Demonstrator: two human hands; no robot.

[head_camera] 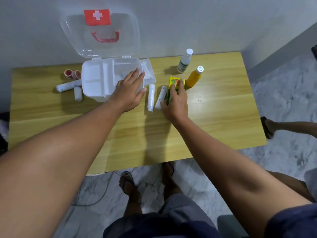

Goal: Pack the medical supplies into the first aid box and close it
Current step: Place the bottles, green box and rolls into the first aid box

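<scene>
The white first aid box (93,78) stands open on the wooden table (214,117), its clear lid (99,33) with a red cross label and red handle leaning back against the wall. My left hand (129,91) lies flat, fingers spread, on the box's right front corner. My right hand (176,100) grips a yellow and green carton (175,81) lying on the table. Two white bandage rolls (151,97) (161,96) lie between my hands. An orange bottle (193,78) and a clear spray bottle (184,61) stand behind the carton.
Left of the box lie pink tape rolls (72,73), a long wrapped bandage (68,85) and a short gauze roll (78,93). A pack of cotton swabs (148,70) sits against the box's right side. Another person's foot (269,126) is at the right table edge.
</scene>
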